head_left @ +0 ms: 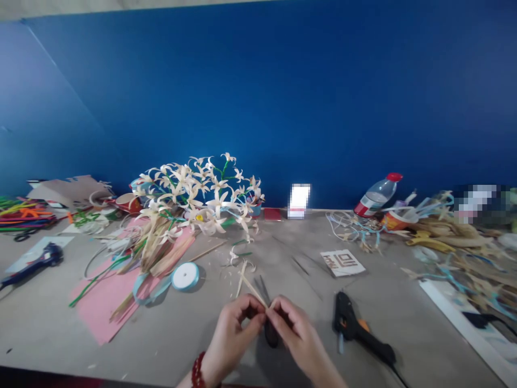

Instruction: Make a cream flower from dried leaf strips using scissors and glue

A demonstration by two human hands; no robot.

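Note:
My left hand [244, 319] and my right hand [291, 321] meet fingertip to fingertip low in the middle of the view. Both are closed in a pinch on a thin, pale, straw-like strip [253, 289], which slants up and left from the fingers. A red bead bracelet [197, 371] circles my left wrist. Beneath the hands lies a pair of scissors with a dark handle [271, 335], partly hidden by my fingers. Short pale scraps [239, 284] and a small cream flower piece [234, 256] lie just beyond them.
Cream handmade flowers [218, 188] on green stems stand behind, left of centre. A blue ribbon spool [185, 276] and pink paper [95, 302] lie left. At right are a black glue gun [359, 328], a printed card [343, 263], and a tilted bottle [377, 195]. Another glue gun [36, 264] lies far left.

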